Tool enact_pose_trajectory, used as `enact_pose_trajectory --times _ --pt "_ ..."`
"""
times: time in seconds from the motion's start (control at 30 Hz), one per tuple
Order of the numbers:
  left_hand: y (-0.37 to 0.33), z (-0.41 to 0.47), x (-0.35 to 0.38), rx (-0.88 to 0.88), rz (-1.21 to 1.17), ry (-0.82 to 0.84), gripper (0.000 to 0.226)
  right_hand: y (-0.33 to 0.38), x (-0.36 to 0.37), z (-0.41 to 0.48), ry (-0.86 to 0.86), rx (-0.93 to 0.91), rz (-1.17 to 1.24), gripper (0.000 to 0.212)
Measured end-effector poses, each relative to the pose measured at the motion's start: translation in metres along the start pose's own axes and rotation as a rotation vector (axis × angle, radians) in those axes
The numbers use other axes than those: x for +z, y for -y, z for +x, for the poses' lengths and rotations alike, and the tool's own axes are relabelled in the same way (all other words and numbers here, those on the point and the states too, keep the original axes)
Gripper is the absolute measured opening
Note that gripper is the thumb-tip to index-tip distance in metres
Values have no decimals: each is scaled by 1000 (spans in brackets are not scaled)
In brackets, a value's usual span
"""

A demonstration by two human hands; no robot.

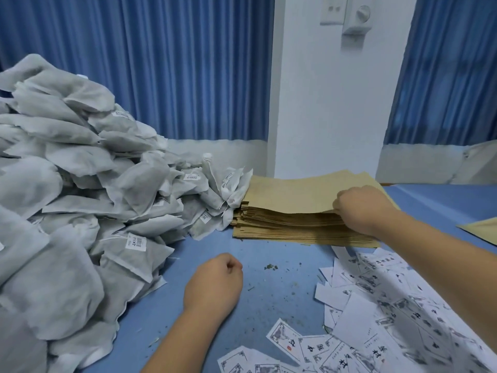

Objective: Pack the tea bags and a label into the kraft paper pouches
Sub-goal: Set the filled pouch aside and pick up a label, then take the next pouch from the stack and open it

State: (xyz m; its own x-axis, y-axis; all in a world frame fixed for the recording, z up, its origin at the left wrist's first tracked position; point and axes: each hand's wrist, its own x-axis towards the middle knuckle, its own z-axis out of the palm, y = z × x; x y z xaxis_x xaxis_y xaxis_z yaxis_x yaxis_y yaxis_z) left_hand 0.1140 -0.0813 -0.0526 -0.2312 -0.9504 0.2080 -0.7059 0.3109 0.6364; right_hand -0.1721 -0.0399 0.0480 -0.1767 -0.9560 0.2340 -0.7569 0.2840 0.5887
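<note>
The heap of tea bags [80,197] fills your left side of the table [282,278], from the near edge back to the curtain [188,63]. Right of it and touching it, the stack of kraft paper pouches [295,211] lies before the wall pillar [322,103]. Loose labels [390,313] spread in front of the stack, to your right. Your right hand [360,208] grips the stack's near right corner; your left hand [215,284] sits between heap and labels. A single pouch [481,230] lies apart at the far right.

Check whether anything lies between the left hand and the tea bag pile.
Nothing visible does. The left hand is curled over the bare blue table, and the nearest tea bags lie just to its left with only tabletop between. The right hand pinches the top kraft pouch.
</note>
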Motion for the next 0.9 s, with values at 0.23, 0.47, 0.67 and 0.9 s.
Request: enact_pose_trajectory --times 0.23,0.47,0.67,0.9 --pt "-30 -21 -7 268 -341 -63 19 19 -74 -23 -16 37 484 20" --pt "-64 -64 -4 301 -630 486 72 50 -128 -21 122 142 1147 21" --pt "-73 -71 0 72 -731 401 41 76 -137 -24 146 185 1588 18" --pt "-59 -42 -9 -182 -1214 270 27 95 -119 -35 -41 -69 1346 37"
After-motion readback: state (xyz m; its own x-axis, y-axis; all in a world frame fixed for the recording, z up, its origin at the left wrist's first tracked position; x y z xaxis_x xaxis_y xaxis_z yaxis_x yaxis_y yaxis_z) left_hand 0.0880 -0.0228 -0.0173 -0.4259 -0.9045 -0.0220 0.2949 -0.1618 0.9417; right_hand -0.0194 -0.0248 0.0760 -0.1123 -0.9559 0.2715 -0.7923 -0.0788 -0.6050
